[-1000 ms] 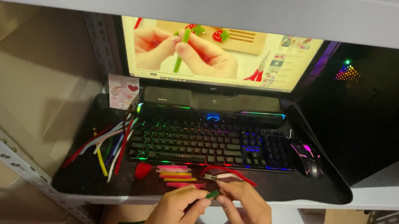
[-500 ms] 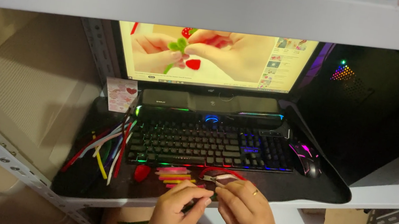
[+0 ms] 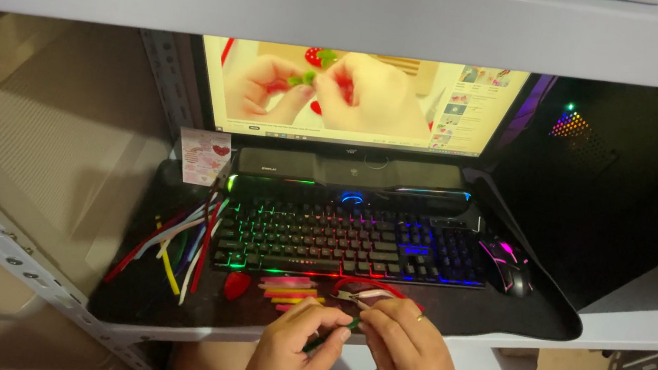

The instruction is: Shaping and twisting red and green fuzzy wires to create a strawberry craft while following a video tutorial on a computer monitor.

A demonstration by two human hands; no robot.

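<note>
Below the lit keyboard (image 3: pixel 346 245), left hand (image 3: pixel 288 362) & right hand (image 3: pixel 407 356) both pinch a green pipe cleaner (image 3: pixel 327 337). Red-handled pliers (image 3: pixel 369 293) lie just beyond.

Dim scene overall, room light weak. Main light source is the monitor (image 3: pixel 360 98), bright and partly blown out, colours washed toward yellow. Rainbow backlight on the keyboard (image 3: pixel 346 241) glows hard, keys slightly smeared by bloom. Mouse (image 3: pixel 507 268) lit pink, small coloured glow on the computer case (image 3: pixel 612 177), which otherwise sinks into black. Desk mat (image 3: pixel 153 298) near black, detail lost. Left hand (image 3: pixel 285 363) and right hand (image 3: pixel 411 361) lit softly from the front, slightly blurred. Shelf (image 3: pixel 357 5) overhead flat grey, soft. Left cardboard in muddy shadow. Mild wide-angle bend at edges.
</note>
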